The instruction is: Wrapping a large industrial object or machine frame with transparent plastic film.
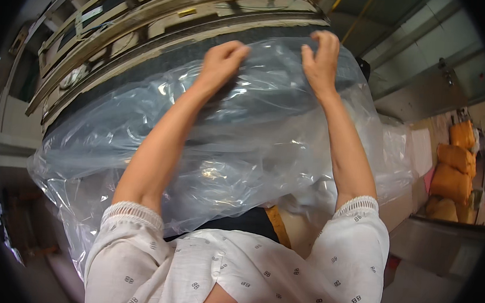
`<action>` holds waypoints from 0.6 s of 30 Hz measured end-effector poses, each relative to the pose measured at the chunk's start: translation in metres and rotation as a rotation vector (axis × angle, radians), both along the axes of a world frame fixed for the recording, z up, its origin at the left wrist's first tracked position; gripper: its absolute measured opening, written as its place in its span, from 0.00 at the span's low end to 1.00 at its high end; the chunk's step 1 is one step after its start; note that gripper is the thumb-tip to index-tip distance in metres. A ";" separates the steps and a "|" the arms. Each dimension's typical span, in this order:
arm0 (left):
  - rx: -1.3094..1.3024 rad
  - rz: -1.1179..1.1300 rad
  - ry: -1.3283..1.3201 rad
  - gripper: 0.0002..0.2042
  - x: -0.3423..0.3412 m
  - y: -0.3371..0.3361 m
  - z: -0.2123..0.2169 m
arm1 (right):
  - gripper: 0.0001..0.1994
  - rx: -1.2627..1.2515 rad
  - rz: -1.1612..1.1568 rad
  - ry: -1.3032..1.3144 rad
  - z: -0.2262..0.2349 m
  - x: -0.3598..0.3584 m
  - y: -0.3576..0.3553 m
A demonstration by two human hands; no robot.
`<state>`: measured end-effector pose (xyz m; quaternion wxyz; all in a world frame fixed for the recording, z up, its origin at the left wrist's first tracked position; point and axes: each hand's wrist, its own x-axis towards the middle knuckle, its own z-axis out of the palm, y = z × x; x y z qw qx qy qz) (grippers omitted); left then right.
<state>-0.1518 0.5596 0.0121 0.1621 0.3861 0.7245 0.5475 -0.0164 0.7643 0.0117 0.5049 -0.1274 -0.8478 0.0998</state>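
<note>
A large, wrinkled sheet of clear plastic film (243, 140) spreads across the work surface and hangs down toward my body. My left hand (223, 61) is at the far edge of the film, its fingers curled together against the plastic, slightly blurred. To its right, my right hand (321, 61) is over the film's far right part, thumb and bent fingers apart with a gap between them. Both forearms reach forward across the film. Beneath the far part of the plastic lies a dark, flat bed (187, 51).
Beyond the bed runs a long machine frame with metal rails (167, 16). On the right, orange bundles (455, 164) are stacked near a pale sheet (420, 148). A brown panel (423, 96) stands behind the film's right end. An orange-yellow strip (278, 226) shows near my waist.
</note>
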 end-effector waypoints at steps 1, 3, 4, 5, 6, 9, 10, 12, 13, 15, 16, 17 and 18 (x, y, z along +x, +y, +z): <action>-0.037 0.062 0.048 0.13 0.000 -0.023 0.002 | 0.12 0.081 -0.101 -0.160 0.012 0.004 -0.006; 0.023 0.192 0.144 0.11 0.001 -0.077 0.007 | 0.10 0.125 -0.047 -0.248 0.007 0.008 -0.003; -0.106 0.271 0.134 0.11 -0.005 -0.112 0.008 | 0.08 0.171 0.038 -0.334 0.003 0.007 -0.003; -0.127 0.350 0.137 0.11 -0.012 -0.146 0.004 | 0.08 0.128 0.094 -0.427 0.004 0.007 -0.012; -0.114 0.438 0.090 0.11 -0.015 -0.175 0.002 | 0.07 0.083 0.145 -0.525 0.006 0.009 -0.024; -0.251 0.676 0.180 0.10 -0.014 -0.287 0.014 | 0.05 -0.118 0.472 -0.474 0.020 -0.001 -0.083; -0.256 0.703 0.270 0.11 -0.019 -0.343 0.013 | 0.06 -0.231 0.607 -0.477 0.030 0.001 -0.103; -0.412 0.840 0.471 0.14 -0.028 -0.462 0.005 | 0.07 -0.151 0.870 -0.778 0.037 0.018 -0.132; -0.558 0.962 0.574 0.15 -0.022 -0.512 0.012 | 0.07 -0.146 0.948 -1.016 0.033 0.028 -0.142; -0.528 1.216 0.471 0.16 -0.024 -0.637 0.024 | 0.08 -0.201 1.059 -1.289 0.012 0.063 -0.151; -0.550 1.345 0.469 0.17 -0.028 -0.712 0.034 | 0.08 -0.269 1.103 -1.325 -0.006 0.085 -0.146; -0.708 1.446 0.557 0.19 -0.024 -0.720 0.042 | 0.08 -0.289 0.981 -1.448 -0.015 0.109 -0.134; -0.690 1.519 0.602 0.20 -0.023 -0.759 0.050 | 0.08 -0.223 0.818 -1.668 -0.020 0.125 -0.119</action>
